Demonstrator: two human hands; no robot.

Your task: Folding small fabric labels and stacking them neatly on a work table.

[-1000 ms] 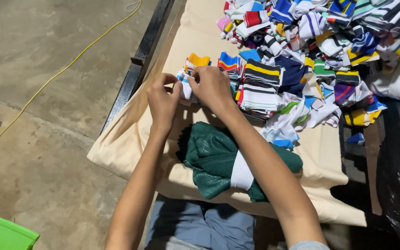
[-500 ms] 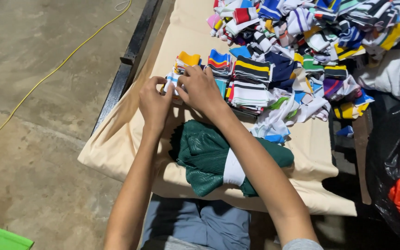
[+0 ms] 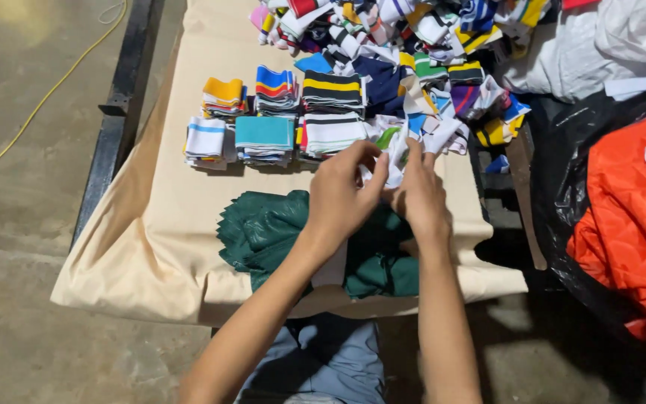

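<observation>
Above green cloth bundle, at table centre, we are pinching white fabric strip with both hands: left hand and right hand both gripping it, fingers closed. Sorted striped stacks lying beyond, loose strip heap behind them.

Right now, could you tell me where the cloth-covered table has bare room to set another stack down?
Bare cream cloth lies left of the green fabric pile, below the sorted stacks. A narrow strip also runs along the left edge above them. The far right is crowded with the loose striped heap, where both hands work.
</observation>
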